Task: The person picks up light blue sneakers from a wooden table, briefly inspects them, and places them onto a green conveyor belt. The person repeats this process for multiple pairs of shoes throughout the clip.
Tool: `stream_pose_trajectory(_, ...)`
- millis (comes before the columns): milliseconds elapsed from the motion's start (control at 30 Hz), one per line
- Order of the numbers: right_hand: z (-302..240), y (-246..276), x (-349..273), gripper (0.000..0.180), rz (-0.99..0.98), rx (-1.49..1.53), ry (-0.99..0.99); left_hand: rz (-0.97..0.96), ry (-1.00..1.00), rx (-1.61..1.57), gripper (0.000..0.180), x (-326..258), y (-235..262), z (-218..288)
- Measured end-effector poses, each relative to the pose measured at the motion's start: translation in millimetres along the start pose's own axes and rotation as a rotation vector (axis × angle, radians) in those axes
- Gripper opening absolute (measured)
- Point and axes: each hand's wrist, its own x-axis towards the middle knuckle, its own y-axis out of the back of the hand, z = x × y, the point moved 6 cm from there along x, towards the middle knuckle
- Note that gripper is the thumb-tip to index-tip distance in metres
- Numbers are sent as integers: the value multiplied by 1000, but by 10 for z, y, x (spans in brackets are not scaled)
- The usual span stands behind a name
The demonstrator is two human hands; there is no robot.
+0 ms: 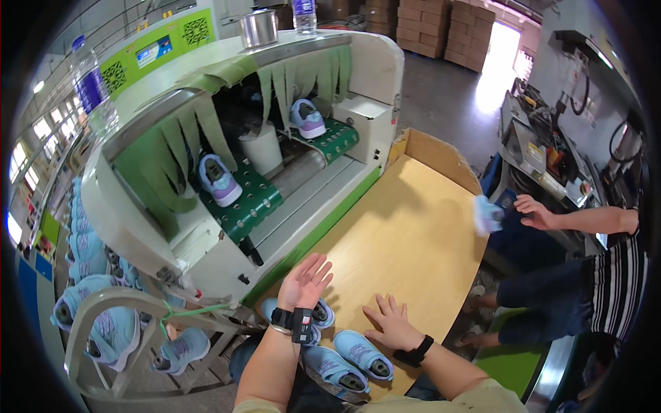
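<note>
My left hand [305,281] is raised palm up with its fingers stretched out, holding nothing. Beneath that wrist, partly hidden by it, a light blue sneaker [321,314] sits on the wooden table [413,227]. My right hand [397,325] is spread palm down at the tabletop, its fingers apart. Beside it lies a blue sneaker [360,348], with another blue sneaker [329,363] to its left. Ahead, one blue and lilac sneaker [222,184] rests on the near green belt [261,205], and a similar sneaker [308,120] on the far green belt [337,140].
A white machine [124,206] with green strip curtains stands ahead. On top are a metal cup [259,29] and a water bottle [93,86]. At left, a curved rail [86,330] borders racked blue shoes [113,330]. A co-worker's hand [538,212] is near a blurred light blue object [487,215].
</note>
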Motion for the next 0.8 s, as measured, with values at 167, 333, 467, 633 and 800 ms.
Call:
stream_pose_trajectory(167, -237, 661, 184, 67, 221, -1, 93, -22, 9, -3, 45, 28, 46, -9)
stream_pose_trajectory(333, -639, 1195, 777, 66, 423, -74, 238, -32, 26, -13, 42, -8, -34, 46)
stream_pose_trajectory(467, -526, 1409, 1628, 68, 520, -166, 184, -59, 23, -37, 42, -14, -35, 96)
stream_pose_trajectory(633, 757, 1279, 2059, 61, 637, -149, -351, -73, 9, -25, 40, -64, -219, 161)
stream_pose_trajectory(800, 613, 1217, 1309, 75, 792, -61, -268, -47, -24, -81, 38, -208, -65, 250)
